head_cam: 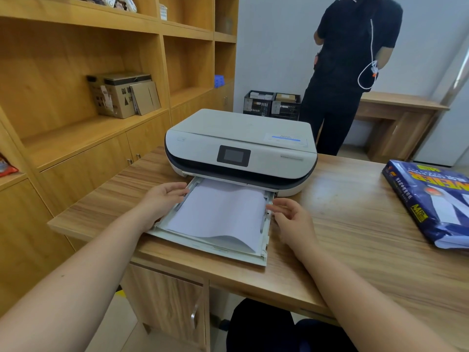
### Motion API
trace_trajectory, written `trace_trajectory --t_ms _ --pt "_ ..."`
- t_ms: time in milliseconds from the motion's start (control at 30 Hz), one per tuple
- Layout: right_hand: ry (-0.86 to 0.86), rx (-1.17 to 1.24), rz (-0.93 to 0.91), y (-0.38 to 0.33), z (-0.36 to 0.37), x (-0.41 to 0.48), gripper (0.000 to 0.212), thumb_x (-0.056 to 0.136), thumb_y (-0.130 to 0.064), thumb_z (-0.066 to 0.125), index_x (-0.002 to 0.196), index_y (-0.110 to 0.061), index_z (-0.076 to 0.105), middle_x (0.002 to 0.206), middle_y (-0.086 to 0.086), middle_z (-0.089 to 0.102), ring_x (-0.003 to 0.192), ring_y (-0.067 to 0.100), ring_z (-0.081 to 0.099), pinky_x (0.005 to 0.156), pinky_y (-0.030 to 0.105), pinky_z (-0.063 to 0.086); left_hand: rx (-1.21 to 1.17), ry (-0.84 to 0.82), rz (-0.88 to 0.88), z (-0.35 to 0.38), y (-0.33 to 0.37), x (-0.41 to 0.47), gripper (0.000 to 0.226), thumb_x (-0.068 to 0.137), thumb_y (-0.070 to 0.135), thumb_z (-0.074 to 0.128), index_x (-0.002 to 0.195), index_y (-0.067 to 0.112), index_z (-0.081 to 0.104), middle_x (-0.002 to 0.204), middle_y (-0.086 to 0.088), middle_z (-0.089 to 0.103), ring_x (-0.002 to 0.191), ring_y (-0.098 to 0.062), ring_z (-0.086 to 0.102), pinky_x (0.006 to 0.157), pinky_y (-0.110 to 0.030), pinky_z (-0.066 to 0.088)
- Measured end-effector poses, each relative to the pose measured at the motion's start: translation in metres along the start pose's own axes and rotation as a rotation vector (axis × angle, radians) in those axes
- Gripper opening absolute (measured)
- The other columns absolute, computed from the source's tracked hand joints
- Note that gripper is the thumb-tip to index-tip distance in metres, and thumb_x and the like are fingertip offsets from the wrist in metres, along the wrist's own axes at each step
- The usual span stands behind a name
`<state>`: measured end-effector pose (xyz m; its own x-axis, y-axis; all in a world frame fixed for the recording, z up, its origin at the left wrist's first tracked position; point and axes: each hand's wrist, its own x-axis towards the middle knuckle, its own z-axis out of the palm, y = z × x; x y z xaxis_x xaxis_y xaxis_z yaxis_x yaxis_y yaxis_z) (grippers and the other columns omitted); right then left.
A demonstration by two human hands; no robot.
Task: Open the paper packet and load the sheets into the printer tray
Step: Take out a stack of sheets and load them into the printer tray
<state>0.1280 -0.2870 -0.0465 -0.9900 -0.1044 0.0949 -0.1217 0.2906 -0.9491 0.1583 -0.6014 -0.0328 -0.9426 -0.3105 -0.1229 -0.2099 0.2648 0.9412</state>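
Observation:
A white printer (241,146) stands on the wooden desk with its paper tray (210,246) pulled out toward me. A stack of white sheets (220,212) lies in the tray, its near right corner bulging upward. My left hand (162,199) rests against the tray's left rail, fingers spread. Over by the right rail my right hand (289,217) hovers with loosely curled fingers touching the guide there. Neither hand grips anything. The blue paper packet (429,199) lies at the desk's right edge, its near end torn open with sheets showing.
Wooden shelving (83,102) with cardboard boxes (119,94) fills the left wall. A person in black (347,67) stands behind the desk (355,224) with their back turned. Black crates (271,104) sit on the floor by the wall. A second desk (398,115) stands far right.

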Motion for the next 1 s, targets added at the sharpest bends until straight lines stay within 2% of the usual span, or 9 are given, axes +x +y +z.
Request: trace_trajectory --t_ms 67,133,200,333,433,633,733,900,1000 --pt "-0.078 -0.015 -0.065 -0.001 0.002 -0.001 0.040 0.089 0.002 0.046 0.116 -0.024 0.060 0.109 -0.013 0.071 0.077 0.018 0.065 0.066 0.029 0.054 -0.024 0.041 0.007 0.005 0.002 -0.001 0.040 0.087 -0.001 0.062 0.123 0.017 0.062 0.111 0.004 0.069 0.107 -0.008 0.059 0.089 -0.020 0.038" --pt "-0.144 -0.073 -0.118 -0.001 0.003 -0.001 0.036 0.091 -0.001 0.049 0.117 -0.024 0.060 0.109 -0.013 0.070 0.079 -0.002 0.063 0.070 0.018 0.045 -0.040 0.094 0.015 0.007 0.007 0.000 0.038 0.083 0.000 0.069 0.118 0.014 0.066 0.107 0.001 0.070 0.095 -0.005 0.062 0.079 -0.016 0.041" --pt "-0.144 -0.111 -0.133 0.001 0.003 0.002 0.027 0.092 -0.009 0.056 0.114 -0.024 0.062 0.105 -0.013 0.070 0.091 0.002 0.063 0.073 0.017 0.046 -0.002 0.155 0.019 0.009 0.010 0.003 0.032 0.077 0.007 0.076 0.108 0.014 0.071 0.101 0.000 0.071 0.092 -0.008 0.063 0.079 -0.020 0.042" --pt "-0.119 -0.220 -0.184 0.005 0.004 0.006 0.020 0.088 -0.017 0.065 0.103 -0.029 0.063 0.098 -0.014 0.069 0.089 0.012 0.063 0.076 0.025 0.053 0.186 0.285 0.029 0.015 0.013 0.011 0.019 0.068 0.016 0.083 0.084 0.021 0.075 0.085 0.002 0.074 0.085 -0.016 0.067 0.080 -0.035 0.054" --pt "-0.096 -0.302 -0.236 0.006 0.006 0.008 0.020 0.086 -0.019 0.066 0.098 -0.034 0.060 0.096 -0.013 0.067 0.088 0.011 0.060 0.074 0.025 0.051 0.232 0.315 0.029 0.018 0.015 0.011 0.015 0.067 0.013 0.081 0.074 0.025 0.074 0.080 0.003 0.073 0.082 -0.017 0.067 0.075 -0.036 0.056" --pt "-0.050 -0.220 -0.189 0.010 0.003 0.009 0.018 0.087 -0.014 0.066 0.098 -0.027 0.065 0.094 -0.009 0.070 0.083 0.004 0.065 0.070 0.015 0.050 0.166 0.341 0.003 0.012 0.013 0.008 0.013 0.068 0.016 0.082 0.078 0.022 0.075 0.077 0.000 0.073 0.073 -0.018 0.064 0.064 -0.031 0.053" --pt "-0.035 -0.174 -0.170 0.011 0.004 0.009 0.018 0.086 -0.013 0.067 0.096 -0.028 0.064 0.092 -0.010 0.071 0.080 0.004 0.066 0.064 0.010 0.047 0.119 0.336 0.010 0.012 0.012 0.007 0.015 0.068 0.014 0.083 0.080 0.019 0.076 0.082 0.000 0.073 0.080 -0.018 0.065 0.061 -0.027 0.048" --pt "0.035 -0.092 -0.152 0.012 0.001 0.011 0.018 0.084 -0.010 0.068 0.097 -0.023 0.068 0.092 -0.010 0.072 0.087 0.003 0.067 0.074 0.016 0.049 0.017 0.283 -0.013 0.008 0.006 0.007 0.016 0.070 0.016 0.083 0.084 0.020 0.076 0.089 0.001 0.073 0.091 -0.014 0.064 0.075 -0.027 0.046" --pt "0.096 -0.014 -0.101 0.012 -0.003 0.011 0.014 0.082 -0.009 0.071 0.088 -0.021 0.072 0.089 -0.006 0.074 0.086 0.002 0.068 0.078 0.020 0.052 -0.024 0.245 0.011 0.008 0.001 0.003 0.015 0.075 0.015 0.080 0.089 0.018 0.075 0.089 0.002 0.074 0.090 -0.013 0.066 0.068 -0.021 0.044"
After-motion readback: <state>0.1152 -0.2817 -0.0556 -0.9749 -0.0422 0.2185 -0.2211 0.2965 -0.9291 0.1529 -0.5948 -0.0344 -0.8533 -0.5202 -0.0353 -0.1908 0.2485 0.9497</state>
